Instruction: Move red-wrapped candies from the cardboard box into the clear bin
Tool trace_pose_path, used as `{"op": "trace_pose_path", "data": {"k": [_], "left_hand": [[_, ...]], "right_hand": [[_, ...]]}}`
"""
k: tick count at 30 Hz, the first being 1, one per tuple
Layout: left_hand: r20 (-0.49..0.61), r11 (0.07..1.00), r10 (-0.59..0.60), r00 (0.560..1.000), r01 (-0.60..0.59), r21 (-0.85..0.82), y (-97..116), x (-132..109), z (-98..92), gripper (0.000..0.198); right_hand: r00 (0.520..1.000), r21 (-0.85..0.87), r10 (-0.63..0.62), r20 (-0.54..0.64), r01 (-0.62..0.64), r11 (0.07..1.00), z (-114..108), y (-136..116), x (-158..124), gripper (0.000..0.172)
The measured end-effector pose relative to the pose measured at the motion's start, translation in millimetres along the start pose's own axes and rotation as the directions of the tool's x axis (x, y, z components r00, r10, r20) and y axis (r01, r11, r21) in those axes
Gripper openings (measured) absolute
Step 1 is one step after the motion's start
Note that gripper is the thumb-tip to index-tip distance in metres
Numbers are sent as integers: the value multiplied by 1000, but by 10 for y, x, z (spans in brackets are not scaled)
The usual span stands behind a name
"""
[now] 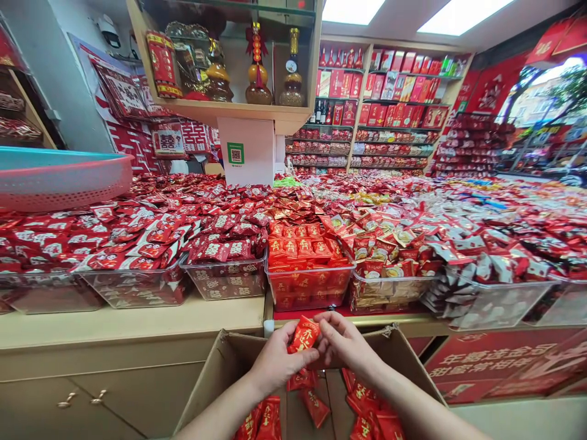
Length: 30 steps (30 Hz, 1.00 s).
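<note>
Looking down from my head, I hold a red candy packet (303,335) above the open cardboard box (206,379), pinched between both hands. My left hand (275,360) grips its lower left side, thumb and fingers closed on the wrapper. My right hand (346,345) closes its fingertips on the packet's right edge. Inside the box, under my hands, lie more loose red packets (314,406). Just beyond the box, on the counter (137,324), stands a clear bin (309,287) filled with similar red packets.
</note>
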State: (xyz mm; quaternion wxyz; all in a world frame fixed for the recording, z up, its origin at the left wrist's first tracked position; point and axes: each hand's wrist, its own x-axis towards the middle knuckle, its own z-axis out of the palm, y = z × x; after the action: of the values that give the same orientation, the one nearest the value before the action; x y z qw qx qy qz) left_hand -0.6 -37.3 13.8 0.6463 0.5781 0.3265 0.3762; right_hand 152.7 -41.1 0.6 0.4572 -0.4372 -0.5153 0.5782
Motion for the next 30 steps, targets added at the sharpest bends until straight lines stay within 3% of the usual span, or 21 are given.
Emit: {"op": "trace_pose_path", "data": {"k": [5,14,17,19,22,25,27,30], "left_hand": [[28,1000,25,999,-25,7,-57,8,-5,31],[108,981,-57,993,75,-176,-30,10,30,37],[66,990,-49,997,57,-128,-64,18,5,35],[-2,996,-28,1000,28,-80,-90,37,-25,34],[-111,996,-56,992,49,-68,-116,78,-73,34],[-146,991,-104,984,91,-96,-129,102,-106,37],[-132,991,-108,985,96,-92,-138,101,-113,36],[-111,992,-112,988,103,-77,-159,85,-118,35]], "right_hand": [[999,-38,-1,38,2,999,13,-38,-3,35],[997,-54,-46,-61,43,998,-48,-97,-4,33],[996,-127,-82,-29,78,989,-58,-27,9,31],[989,-264,-145,-8,138,955,-65,-4,2,28],[922,-576,-386,38,336,746,-93,-136,-16,20],[774,-814,-609,174,462,354,-130,-501,36,20],[719,-896,-641,268,431,108,-139,-783,137,22],[729,-909,-558,397,397,-128,-117,-1081,348,24]]}}
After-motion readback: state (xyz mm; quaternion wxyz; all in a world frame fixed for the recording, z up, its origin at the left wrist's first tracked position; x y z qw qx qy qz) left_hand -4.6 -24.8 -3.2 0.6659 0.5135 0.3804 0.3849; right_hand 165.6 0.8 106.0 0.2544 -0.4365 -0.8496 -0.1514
